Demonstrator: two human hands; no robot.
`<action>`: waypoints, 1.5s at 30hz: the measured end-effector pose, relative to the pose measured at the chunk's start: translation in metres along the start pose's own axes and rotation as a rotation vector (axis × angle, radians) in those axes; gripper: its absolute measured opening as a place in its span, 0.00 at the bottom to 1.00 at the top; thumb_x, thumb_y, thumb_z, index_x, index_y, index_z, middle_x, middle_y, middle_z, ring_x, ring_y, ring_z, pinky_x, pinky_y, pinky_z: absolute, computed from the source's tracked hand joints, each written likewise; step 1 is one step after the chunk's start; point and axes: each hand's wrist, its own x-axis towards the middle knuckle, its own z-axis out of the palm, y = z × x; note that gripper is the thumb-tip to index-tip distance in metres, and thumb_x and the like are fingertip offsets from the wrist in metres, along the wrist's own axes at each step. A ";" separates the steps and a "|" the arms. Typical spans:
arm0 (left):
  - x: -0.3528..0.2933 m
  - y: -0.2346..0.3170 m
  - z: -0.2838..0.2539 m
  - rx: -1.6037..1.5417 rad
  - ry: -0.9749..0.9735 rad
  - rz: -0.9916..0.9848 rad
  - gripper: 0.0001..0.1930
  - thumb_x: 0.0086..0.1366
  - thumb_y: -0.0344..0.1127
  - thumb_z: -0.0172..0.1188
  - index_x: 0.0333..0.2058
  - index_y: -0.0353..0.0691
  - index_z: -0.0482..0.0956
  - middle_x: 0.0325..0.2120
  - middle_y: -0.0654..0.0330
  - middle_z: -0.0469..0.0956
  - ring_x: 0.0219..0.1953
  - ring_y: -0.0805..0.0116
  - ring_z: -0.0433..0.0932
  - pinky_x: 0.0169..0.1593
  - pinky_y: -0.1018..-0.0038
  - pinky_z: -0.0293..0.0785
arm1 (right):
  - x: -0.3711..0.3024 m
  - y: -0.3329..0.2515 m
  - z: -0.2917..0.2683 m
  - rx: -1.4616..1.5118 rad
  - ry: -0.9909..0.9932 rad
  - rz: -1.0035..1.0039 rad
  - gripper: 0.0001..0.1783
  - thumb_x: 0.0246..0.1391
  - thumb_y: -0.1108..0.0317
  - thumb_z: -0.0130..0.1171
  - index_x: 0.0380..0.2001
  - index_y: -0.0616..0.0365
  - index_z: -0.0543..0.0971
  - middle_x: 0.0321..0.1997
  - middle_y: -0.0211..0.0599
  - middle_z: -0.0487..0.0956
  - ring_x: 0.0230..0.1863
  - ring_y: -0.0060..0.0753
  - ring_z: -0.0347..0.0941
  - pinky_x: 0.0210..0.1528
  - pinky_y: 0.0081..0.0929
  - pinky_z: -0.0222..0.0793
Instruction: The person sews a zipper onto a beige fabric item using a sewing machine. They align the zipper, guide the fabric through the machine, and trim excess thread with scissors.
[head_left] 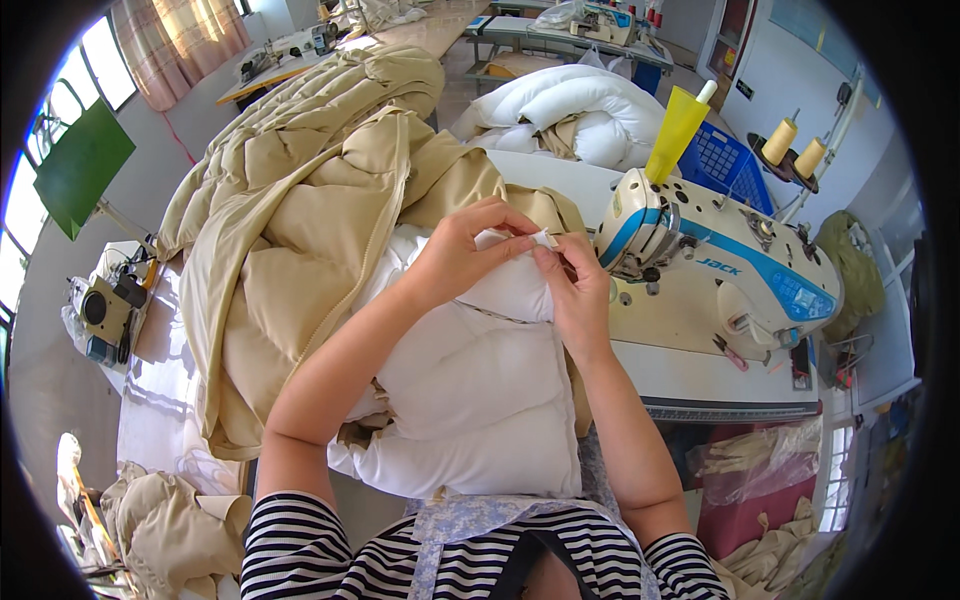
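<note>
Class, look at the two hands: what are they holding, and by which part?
Both the left hand and right hand pinch the white padded piece at its top edge, beside the sewing machine.

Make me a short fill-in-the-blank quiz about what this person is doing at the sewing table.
1. Both hands, left hand and right hand, pinch the edge of a ____ padded piece.
2. The sewing machine lies to the person's ____.
3. The tall cone atop the machine is ____.
4. The quilted coat is ____.

Missing words: white; right; yellow; beige
</note>
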 end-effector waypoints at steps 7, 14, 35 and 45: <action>0.008 0.007 -0.010 0.249 0.192 0.208 0.05 0.69 0.28 0.61 0.41 0.35 0.78 0.34 0.60 0.79 0.39 0.70 0.80 0.43 0.74 0.76 | -0.009 -0.020 -0.006 0.024 -0.238 0.107 0.21 0.66 0.53 0.61 0.43 0.65 0.80 0.41 0.38 0.83 0.36 0.29 0.76 0.41 0.30 0.70; 0.057 0.051 -0.187 0.452 0.640 0.222 0.13 0.75 0.38 0.55 0.49 0.34 0.76 0.38 0.63 0.80 0.40 0.78 0.75 0.46 0.79 0.72 | -0.071 -0.032 -0.005 -0.247 -0.860 0.383 0.39 0.65 0.34 0.51 0.51 0.66 0.78 0.39 0.52 0.83 0.38 0.42 0.79 0.46 0.33 0.73; 0.000 0.147 -0.297 0.678 0.812 0.213 0.15 0.77 0.40 0.53 0.54 0.37 0.77 0.45 0.63 0.79 0.46 0.78 0.76 0.53 0.79 0.72 | -0.123 -0.023 0.026 -0.777 -0.269 -0.369 0.20 0.52 0.57 0.67 0.46 0.54 0.86 0.71 0.45 0.67 0.66 0.50 0.65 0.60 0.47 0.65; -0.036 0.109 -0.378 0.946 0.706 0.203 0.18 0.76 0.44 0.56 0.55 0.38 0.78 0.44 0.60 0.81 0.45 0.73 0.76 0.51 0.76 0.72 | -0.093 -0.043 0.022 -0.755 -0.522 -0.030 0.19 0.66 0.57 0.55 0.27 0.57 0.83 0.40 0.42 0.82 0.30 0.48 0.80 0.32 0.44 0.75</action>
